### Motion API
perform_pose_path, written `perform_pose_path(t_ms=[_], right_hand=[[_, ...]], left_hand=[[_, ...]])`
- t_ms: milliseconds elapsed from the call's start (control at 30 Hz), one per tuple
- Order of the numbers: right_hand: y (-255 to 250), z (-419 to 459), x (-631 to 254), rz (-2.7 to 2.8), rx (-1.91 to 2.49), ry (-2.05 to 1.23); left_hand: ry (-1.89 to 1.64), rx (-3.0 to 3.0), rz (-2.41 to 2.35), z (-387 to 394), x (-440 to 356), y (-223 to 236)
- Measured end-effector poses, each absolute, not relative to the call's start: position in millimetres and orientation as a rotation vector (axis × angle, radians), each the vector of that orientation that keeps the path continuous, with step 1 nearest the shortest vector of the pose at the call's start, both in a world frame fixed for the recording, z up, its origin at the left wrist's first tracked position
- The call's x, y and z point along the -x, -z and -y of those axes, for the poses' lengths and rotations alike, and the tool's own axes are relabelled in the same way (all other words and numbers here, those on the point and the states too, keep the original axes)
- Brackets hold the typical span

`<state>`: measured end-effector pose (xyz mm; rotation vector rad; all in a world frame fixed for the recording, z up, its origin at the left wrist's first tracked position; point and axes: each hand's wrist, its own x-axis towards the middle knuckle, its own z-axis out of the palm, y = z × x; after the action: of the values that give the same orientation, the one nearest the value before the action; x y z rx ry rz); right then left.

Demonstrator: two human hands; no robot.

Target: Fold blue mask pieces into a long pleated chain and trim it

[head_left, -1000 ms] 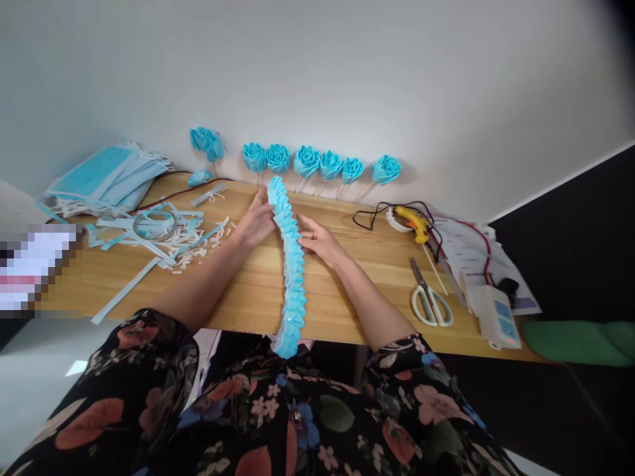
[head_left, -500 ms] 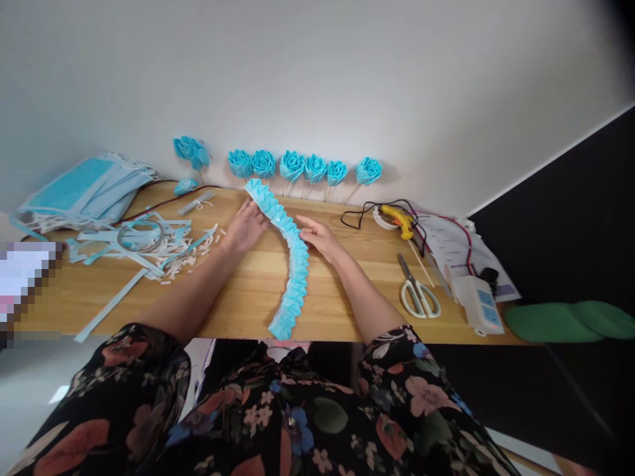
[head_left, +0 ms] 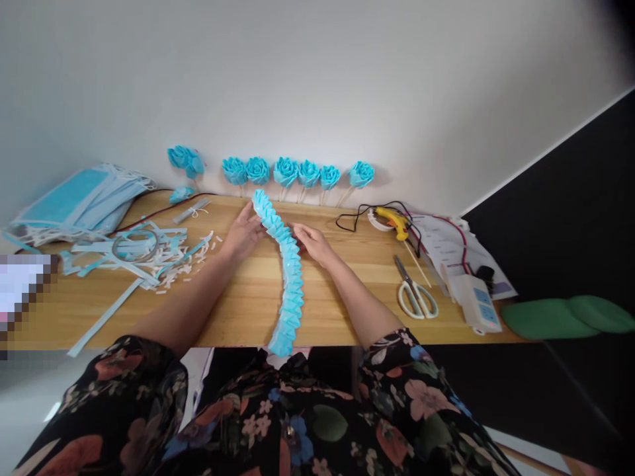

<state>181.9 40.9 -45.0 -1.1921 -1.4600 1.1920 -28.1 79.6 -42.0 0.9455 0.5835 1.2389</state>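
Note:
A long pleated blue strip [head_left: 292, 272] with zigzag edges curves from the middle of the table toward me, its near end reaching the front edge. At its far part, my left hand [head_left: 243, 233] holds it from the left, with the fingertips partly hidden behind the folds. From the right, my right hand [head_left: 312, 242] grips the edge of the same strip with thumb and fingers. Just beyond the strip, several blue folded flowers [head_left: 286, 172] on thin sticks lean against the wall.
At the left lie a stack of blue face masks [head_left: 74, 198], cut strips and scraps [head_left: 163, 254], and a roll of tape [head_left: 135, 246]. On the right are white-handled scissors [head_left: 417, 299], a yellow glue gun [head_left: 394, 221], papers [head_left: 436, 241] and a power strip [head_left: 479, 304].
The strip's far end has shifted slightly toward me and right. My right index finger, stretched out before, has come in to the strip's edge. The whole view has tilted a little.

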Motion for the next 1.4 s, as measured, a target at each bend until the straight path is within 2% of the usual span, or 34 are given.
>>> perform_pose_path(t_ms=[333, 600, 867, 1400], right_hand=[[40, -42, -181, 1.406, 0.937, -1.060], [30, -38, -179, 1.361, 1.002, -0.941], [33, -35, -175, 1.379, 1.061, -0.885], [25, -28, -170, 1.358, 0.978, -1.030]], left_hand=[[-1.137, -1.213, -0.626, -70, 16, 48], [-1.096, -1.378, -0.649, -63, 9, 48], [-1.136, -1.283, -0.746, -60, 12, 41], [-1.053, -1.537, -0.875, -51, 10, 26]])
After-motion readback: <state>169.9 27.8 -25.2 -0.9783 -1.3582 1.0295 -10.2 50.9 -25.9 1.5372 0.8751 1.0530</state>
